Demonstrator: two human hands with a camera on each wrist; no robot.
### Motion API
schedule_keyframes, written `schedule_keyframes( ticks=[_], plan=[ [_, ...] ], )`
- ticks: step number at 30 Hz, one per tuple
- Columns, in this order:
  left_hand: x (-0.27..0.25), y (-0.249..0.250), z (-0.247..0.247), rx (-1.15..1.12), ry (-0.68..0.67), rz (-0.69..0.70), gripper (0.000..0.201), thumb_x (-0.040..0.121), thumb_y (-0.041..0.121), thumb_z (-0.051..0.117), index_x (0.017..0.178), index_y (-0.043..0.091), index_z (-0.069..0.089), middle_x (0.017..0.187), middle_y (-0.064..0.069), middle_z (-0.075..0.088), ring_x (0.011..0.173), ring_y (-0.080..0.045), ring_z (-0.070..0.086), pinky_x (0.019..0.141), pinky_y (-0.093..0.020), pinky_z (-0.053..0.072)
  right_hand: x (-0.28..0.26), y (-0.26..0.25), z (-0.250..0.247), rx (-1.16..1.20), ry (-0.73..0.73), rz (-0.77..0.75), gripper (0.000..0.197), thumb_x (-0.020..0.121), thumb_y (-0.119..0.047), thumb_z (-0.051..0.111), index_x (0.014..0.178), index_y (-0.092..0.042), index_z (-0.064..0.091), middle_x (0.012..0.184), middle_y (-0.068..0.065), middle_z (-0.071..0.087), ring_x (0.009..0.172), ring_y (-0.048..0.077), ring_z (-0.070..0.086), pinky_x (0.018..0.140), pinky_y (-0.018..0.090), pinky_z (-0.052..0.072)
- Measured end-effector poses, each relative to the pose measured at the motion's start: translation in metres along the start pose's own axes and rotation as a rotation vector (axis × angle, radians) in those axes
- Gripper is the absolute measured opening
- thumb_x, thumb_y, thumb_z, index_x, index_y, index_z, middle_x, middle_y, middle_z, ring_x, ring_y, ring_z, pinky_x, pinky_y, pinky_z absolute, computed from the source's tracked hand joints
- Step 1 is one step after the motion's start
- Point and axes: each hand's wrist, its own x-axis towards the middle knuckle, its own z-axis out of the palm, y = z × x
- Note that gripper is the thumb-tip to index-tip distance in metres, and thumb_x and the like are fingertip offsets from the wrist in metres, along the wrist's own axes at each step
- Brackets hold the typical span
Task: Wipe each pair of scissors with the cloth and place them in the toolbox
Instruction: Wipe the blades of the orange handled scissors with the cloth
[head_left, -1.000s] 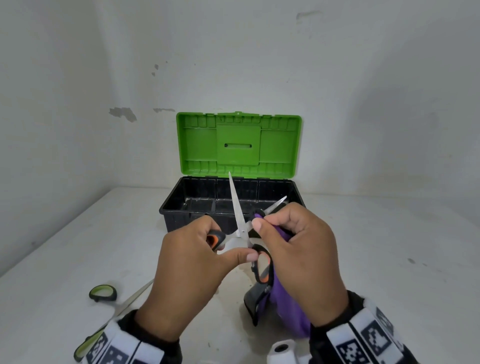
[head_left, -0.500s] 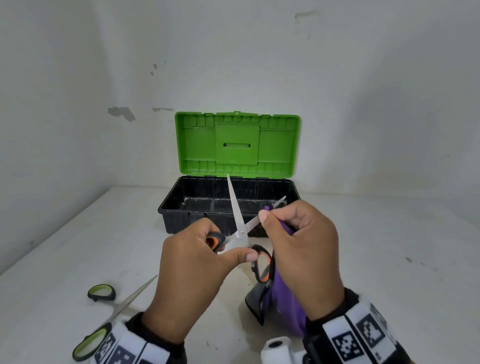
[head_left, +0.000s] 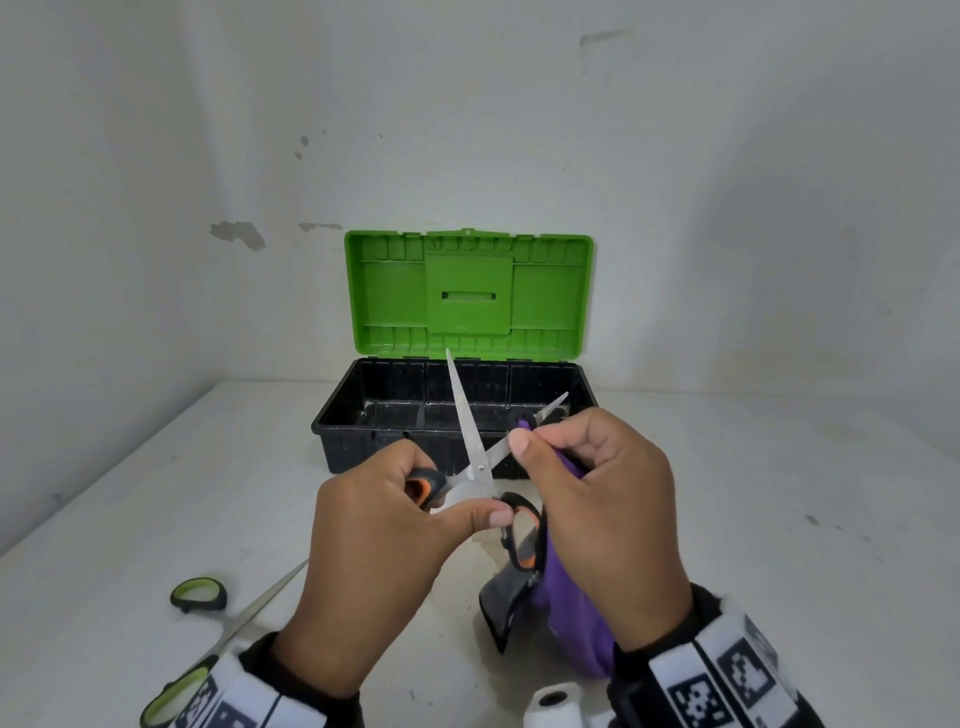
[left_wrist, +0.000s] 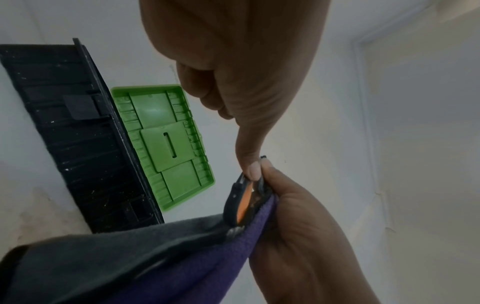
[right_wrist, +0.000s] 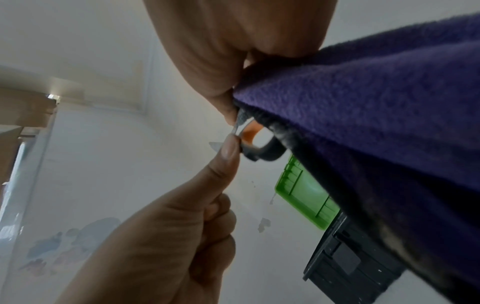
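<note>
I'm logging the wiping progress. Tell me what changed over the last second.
The right hand, pinching the purple cloth round one blade, slid slightly out toward that blade's tip. The left hand kept gripping the orange-handled scissors, blades spread. The green-handled scissors stayed on the table; the toolbox stayed open.

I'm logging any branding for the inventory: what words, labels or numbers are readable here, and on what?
No readable text in any view.
Toolbox and its green lid: only moulded ribs, no lettering legible.
Wristbands: black-and-white square marker patterns, not words.
Orange-handled scissors and green-handled scissors: no marking readable.
</note>
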Motion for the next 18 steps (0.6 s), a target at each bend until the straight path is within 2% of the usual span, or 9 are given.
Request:
schedule_keyframes(
  ticks=[4, 9, 14, 18],
  plan=[
    [0.001, 0.001, 0.002, -0.005, -0.003, 0.008, 0.057, 0.044, 0.065, 0.082, 0.058, 0.023, 0.046, 0.046, 0.01, 0.036, 0.054, -0.003, 0.042, 0.053, -0.014, 0.04, 0.008, 0.003, -0.004, 0.014, 0.08, 0.004, 0.015, 0.084, -0.022, 0.08, 0.073, -0.019, 0.071, 0.071, -0.005, 0.074, 0.07, 0.01, 0.07, 0.066, 0.019, 0.054],
    [-0.001, 0.001, -0.001, -0.003, -0.01, 0.001, 0.057, 0.043, 0.068, 0.081, 0.058, 0.024, 0.046, 0.046, 0.009, 0.039, 0.055, -0.003, 0.043, 0.053, -0.014, 0.04, -0.004, 0.001, 0.0, 0.045, 0.0, 0.019, 0.015, 0.083, -0.019, 0.081, 0.073, -0.018, 0.071, 0.07, -0.004, 0.074, 0.068, 0.011, 0.07, 0.064, 0.018, 0.054],
    [-0.001, 0.003, -0.001, 0.002, -0.02, -0.008, 0.056, 0.044, 0.064, 0.084, 0.058, 0.024, 0.047, 0.047, 0.009, 0.039, 0.053, -0.004, 0.042, 0.052, -0.015, 0.039, 0.009, 0.004, -0.008, 0.066, 0.113, 0.032, 0.013, 0.084, -0.021, 0.08, 0.074, -0.02, 0.072, 0.072, -0.006, 0.075, 0.07, 0.009, 0.071, 0.066, 0.015, 0.053],
    [0.0, 0.004, -0.004, -0.036, -0.028, -0.03, 0.057, 0.043, 0.061, 0.087, 0.056, 0.024, 0.046, 0.044, 0.01, 0.038, 0.05, -0.005, 0.041, 0.048, -0.014, 0.038, -0.001, 0.001, -0.004, 0.064, 0.039, 0.029, 0.015, 0.084, -0.019, 0.08, 0.072, -0.019, 0.071, 0.069, -0.004, 0.073, 0.066, 0.012, 0.069, 0.063, 0.016, 0.052]
  ],
)
